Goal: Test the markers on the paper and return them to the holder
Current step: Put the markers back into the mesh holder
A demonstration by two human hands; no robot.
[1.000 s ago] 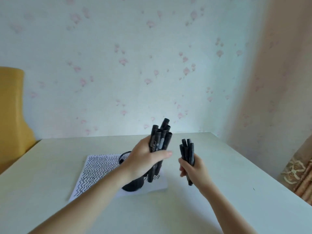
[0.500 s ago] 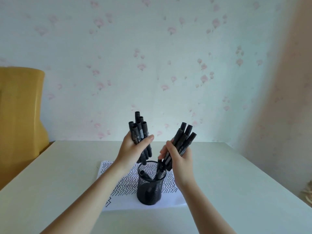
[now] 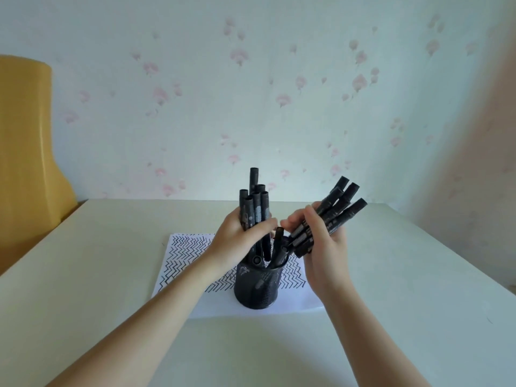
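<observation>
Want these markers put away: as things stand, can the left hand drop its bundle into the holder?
Probably yes. The left hand holds its marker bundle upright just above the holder, whose mouth looks only partly filled.

A home room: floral wallpaper [image 3: 279, 79], pale table [image 3: 405, 275], yellow chair [image 3: 25, 152].

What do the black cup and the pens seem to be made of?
The holder looks like black metal mesh with a matte finish: fine perforations show across its wall, though coated plastic is possible. The markers look like smooth black plastic, slightly glossy, with pale printed labels on their barrels. The sheet under the holder looks like plain white paper, inked with zigzag lines.
</observation>
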